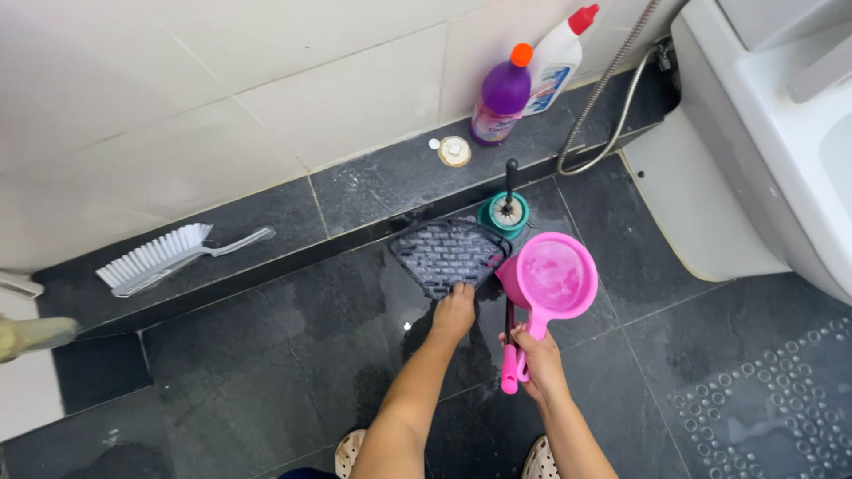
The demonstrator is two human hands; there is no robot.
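Pink plastic dipper with a long handle (550,284) sits in my right hand (535,359), grip closed around the handle, bowl level at centre frame. My left hand (454,310) reaches forward, arm straight, fingertips pinching the near corner of a dark grey triangular plastic drain grate (448,253) lying on the wet black tile floor (266,355). I judge I am rinsing the grate; next comes a steady pour without letting it slip. Behind it stands a teal toilet brush holder (508,211).
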